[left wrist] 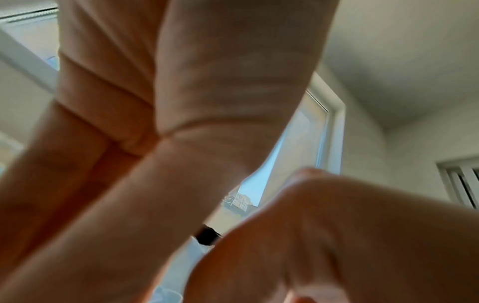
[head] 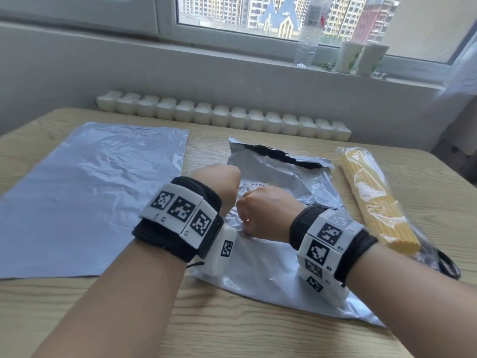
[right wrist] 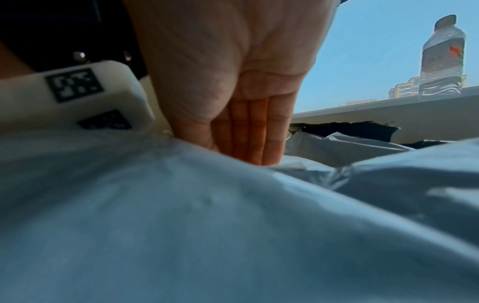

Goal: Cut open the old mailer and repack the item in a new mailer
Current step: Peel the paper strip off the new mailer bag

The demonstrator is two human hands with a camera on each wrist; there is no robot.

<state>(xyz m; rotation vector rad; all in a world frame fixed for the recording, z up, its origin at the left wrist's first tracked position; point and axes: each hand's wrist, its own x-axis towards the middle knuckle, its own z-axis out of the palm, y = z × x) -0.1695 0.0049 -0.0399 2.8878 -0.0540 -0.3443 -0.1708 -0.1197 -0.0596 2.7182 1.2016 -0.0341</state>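
Note:
The old grey mailer (head: 278,171) lies in the middle of the table, its far end torn open and showing a black lining. My right hand (head: 263,215) is curled on its middle and pinches a raised fold of the plastic. In the right wrist view the fingers (right wrist: 249,133) dig into the bunched mailer (right wrist: 233,225). My left hand (head: 219,184) is a fist just left of the right hand, above the mailer. In the left wrist view its fingers (left wrist: 103,92) are folded tight with nothing visible in them. The new mailer (head: 90,192) lies flat at the left. The yellow bundle (head: 374,200) in clear wrap lies at the right.
Black scissor handles (head: 450,267) stick out from under the near end of the wrap. The wooden table (head: 232,332) stands against a radiator (head: 222,117) under the window. On the sill are a clear bottle (head: 308,34) and two pale cups (head: 361,58).

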